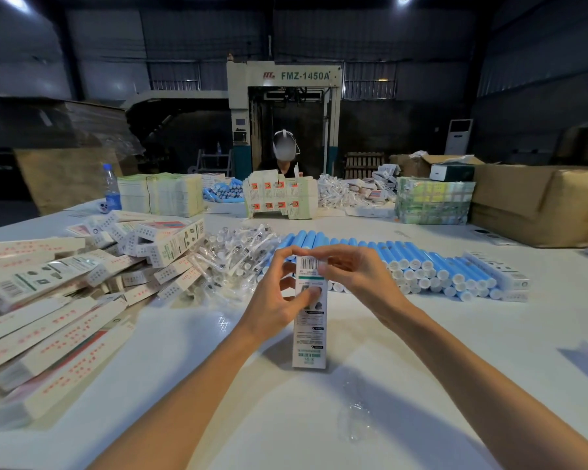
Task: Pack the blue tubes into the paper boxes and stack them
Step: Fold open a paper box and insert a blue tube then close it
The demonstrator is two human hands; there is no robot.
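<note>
Left hand (pixel 278 295), right hand (pixel 353 276): fingers seemingly pinching.

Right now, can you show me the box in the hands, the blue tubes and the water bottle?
paper box (pixel 309 334), head view, on its printed front.
blue tubes (pixel 398 249), head view, on one tube's blue side.
water bottle (pixel 113 199), head view, on its blue label.
</note>
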